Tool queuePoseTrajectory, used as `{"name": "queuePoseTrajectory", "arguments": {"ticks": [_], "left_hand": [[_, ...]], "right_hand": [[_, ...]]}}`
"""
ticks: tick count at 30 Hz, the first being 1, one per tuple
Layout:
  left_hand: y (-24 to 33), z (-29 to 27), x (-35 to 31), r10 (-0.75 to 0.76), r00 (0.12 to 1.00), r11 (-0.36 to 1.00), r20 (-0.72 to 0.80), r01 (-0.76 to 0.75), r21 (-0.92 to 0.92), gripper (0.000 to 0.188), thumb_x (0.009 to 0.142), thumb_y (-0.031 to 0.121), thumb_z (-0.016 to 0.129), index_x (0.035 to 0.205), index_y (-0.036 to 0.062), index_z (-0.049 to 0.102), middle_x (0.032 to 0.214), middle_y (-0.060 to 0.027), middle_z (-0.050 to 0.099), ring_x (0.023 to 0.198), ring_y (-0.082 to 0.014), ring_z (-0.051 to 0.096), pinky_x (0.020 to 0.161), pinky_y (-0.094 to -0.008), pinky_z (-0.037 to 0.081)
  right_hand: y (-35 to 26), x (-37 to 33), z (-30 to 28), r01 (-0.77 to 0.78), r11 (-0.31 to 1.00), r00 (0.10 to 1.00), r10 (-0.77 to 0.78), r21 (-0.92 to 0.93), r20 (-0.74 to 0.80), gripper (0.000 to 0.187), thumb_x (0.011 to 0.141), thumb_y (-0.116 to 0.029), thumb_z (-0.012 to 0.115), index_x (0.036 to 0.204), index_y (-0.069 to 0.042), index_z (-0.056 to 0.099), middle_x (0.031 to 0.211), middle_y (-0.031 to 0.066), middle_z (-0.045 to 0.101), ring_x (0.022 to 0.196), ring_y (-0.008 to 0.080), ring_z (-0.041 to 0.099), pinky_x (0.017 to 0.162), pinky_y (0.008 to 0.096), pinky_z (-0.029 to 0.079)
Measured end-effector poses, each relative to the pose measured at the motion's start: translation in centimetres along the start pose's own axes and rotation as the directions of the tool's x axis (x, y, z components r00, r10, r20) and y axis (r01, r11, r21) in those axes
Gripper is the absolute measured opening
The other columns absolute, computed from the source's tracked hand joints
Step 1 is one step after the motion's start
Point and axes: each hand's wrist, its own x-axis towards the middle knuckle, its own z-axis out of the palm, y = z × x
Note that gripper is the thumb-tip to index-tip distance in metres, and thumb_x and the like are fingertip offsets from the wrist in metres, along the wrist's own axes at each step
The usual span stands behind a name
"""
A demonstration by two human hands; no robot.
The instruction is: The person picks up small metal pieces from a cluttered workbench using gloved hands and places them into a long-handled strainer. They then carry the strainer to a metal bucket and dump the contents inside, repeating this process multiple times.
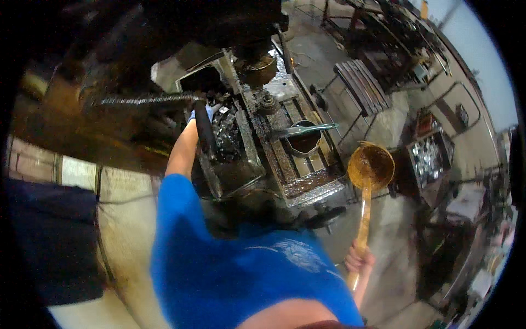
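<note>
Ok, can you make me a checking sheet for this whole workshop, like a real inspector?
Surface: grey slotted metal machine table, stained brown.
Job's things: yellow-brown round scoop with a long handle, held up; green-handled brush lying across a round metal tin.
Clutter: dark, shiny metal scraps heaped left of the table.
Hands: right hand grips the scoop; left hand, blue-gloved, partly hidden by a dark bar, grip unclear.
Cables: thin dark line at left, maybe a cable.
Surroundings: slatted brown stool; silvery metal pieces at right.
</note>
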Motion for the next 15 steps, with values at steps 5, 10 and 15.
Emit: {"name": "queuePoseTrajectory", "arguments": {"ticks": [5,10,15], "left_hand": [[-1.2,-1.5,1.6,0.234,0.957,0.961,0.17,-0.254,0.112,0.08,0.063,0.013,0.061,0.134,0.0309,0.029,0.124,-0.0194,0.045,0.1,-0.0355,0.055,0.079,-0.0408,0.048],[-2.1,-0.4,2.7,0.244,0.939,0.963,0.243,-0.264,0.049,0.08,0.062,0.018,0.063,0.134,0.0284,0.03,0.108,-0.0183,0.057,0.095,-0.0348,0.057,0.075,-0.0419,0.048],[-1.9,-0.8,2.5,0.24,0.926,0.967,0.292,-0.254,0.009,0.093,0.062,0.017,0.066,0.139,0.0268,0.014,0.123,-0.0228,0.046,0.106,-0.036,0.051,0.082,-0.041,0.046]], "right_hand": [[4.3,1.5,2.1,0.065,0.998,0.997,-0.063,0.021,-0.048,0.045,0.07,-0.023,0.069,0.098,-0.002,0.04,0.059,-0.0017,0.032,0.043,0.0076,0.033,0.035,0.0216,0.028],[6.8,1.7,1.7,0.055,0.988,0.998,-0.048,0.147,-0.052,0.037,0.069,-0.013,0.061,0.097,-0.002,0.039,0.06,-0.0017,0.032,0.043,0.0067,0.033,0.035,0.0208,0.026],[6.9,1.2,2.5,0.101,0.992,0.994,-0.098,0.071,-0.046,0.038,0.07,-0.016,0.063,0.096,-0.002,0.039,0.06,-0.0014,0.033,0.043,0.0062,0.033,0.034,0.0206,0.027]]}}
